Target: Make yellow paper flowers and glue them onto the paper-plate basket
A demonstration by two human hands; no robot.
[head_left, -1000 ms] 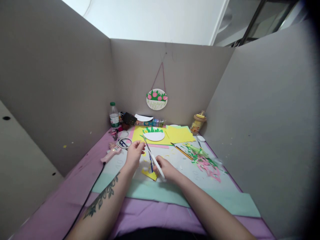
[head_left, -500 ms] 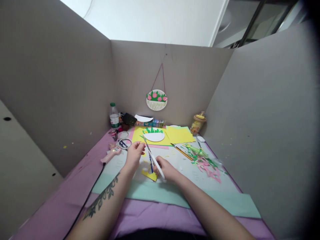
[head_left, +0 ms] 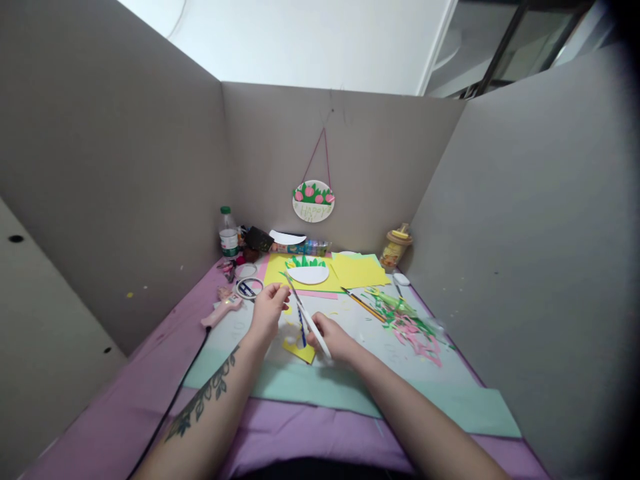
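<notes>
My right hand is closed around the white handle of a pair of scissors, whose blades point up and away to the left. Near the blades, my left hand is pinched shut; whatever its fingertips hold is too small to make out. Below the scissors lies a cut yellow paper scrap, and a blue strip-like thing shows beside the blades. Beyond both hands, a white half-disc with green paper leaves rests on yellow sheets.
Pink and green paper scraps and a pencil lie to the right. On the left are a tape roll, a corded pink glue gun and a bottle. A decorated plate hangs on the grey back panel.
Both hands stay in almost the same place, with the scissors at nearly the same angle. The view has shifted very slightly.
</notes>
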